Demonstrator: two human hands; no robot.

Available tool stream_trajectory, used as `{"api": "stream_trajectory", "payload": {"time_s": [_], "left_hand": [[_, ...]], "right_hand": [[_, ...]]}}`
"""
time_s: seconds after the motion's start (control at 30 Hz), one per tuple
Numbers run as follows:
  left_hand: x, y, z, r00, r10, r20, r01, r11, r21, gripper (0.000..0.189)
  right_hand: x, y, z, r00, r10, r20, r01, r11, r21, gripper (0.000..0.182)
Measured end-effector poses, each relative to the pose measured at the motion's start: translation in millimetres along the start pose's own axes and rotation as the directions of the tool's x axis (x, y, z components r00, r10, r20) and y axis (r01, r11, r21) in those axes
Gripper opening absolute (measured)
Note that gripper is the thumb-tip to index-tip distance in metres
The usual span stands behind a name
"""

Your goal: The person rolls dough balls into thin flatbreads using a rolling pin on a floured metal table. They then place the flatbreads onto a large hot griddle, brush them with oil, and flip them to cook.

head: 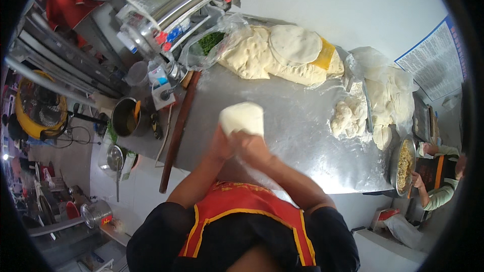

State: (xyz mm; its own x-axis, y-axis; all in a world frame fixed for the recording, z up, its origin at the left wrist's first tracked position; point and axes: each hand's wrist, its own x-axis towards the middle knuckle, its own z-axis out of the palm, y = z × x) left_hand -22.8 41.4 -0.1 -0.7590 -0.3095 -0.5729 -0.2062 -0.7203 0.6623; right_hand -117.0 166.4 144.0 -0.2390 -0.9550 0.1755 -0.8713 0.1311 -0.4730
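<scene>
A pale sheet of dough (242, 118) is held up over the metal worktop (302, 121), its lower edge gripped by both my hands. My left hand (224, 144) has the left side and my right hand (251, 146) the right side; the two are close together and somewhat blurred. Large masses of dough (245, 54) lie along the back of the worktop, with round flat dough sheets (295, 44) on top beside a yellow scraper (324, 53). Several floured dough lumps (348, 117) sit to the right. A long wooden rolling pin (179, 136) lies at the left.
A roller machine (185, 3) stands back left, near a plastic bag of chopped greens (210, 42). A metal pot (126, 121) is at the left. At the far right, a co-worker's hand (417, 180) touches a metal bowl of filling (403, 166). Bagged dough (391, 94) lies at the right.
</scene>
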Motion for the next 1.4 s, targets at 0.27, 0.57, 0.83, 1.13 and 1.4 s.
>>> {"api": "stream_trajectory", "payload": {"time_s": [0.27,0.57,0.83,1.13,1.4], "left_hand": [[-72,152,120,0.867,0.127,0.481,-0.393,-0.418,0.819,0.025],[154,230,208,0.487,0.773,0.407,-0.803,0.212,0.557,0.044],[261,126,281,0.893,0.312,0.325,-0.254,-0.248,0.935,0.07],[245,139,263,0.747,0.507,0.43,-0.46,-0.073,0.885,0.054],[252,144,249,0.55,0.745,0.377,-0.606,0.045,0.794,0.044]], "right_hand": [[-49,16,-12,0.961,0.148,-0.232,-0.1,0.973,0.207,0.027],[-129,119,-67,0.713,0.657,-0.246,-0.515,0.728,0.452,0.028],[-71,274,-126,0.685,0.547,-0.482,-0.397,0.834,0.384,0.038],[96,455,-161,0.475,0.787,-0.395,-0.612,0.617,0.494,0.048],[145,448,-171,0.401,0.912,-0.085,-0.895,0.41,0.173,0.058]]}}
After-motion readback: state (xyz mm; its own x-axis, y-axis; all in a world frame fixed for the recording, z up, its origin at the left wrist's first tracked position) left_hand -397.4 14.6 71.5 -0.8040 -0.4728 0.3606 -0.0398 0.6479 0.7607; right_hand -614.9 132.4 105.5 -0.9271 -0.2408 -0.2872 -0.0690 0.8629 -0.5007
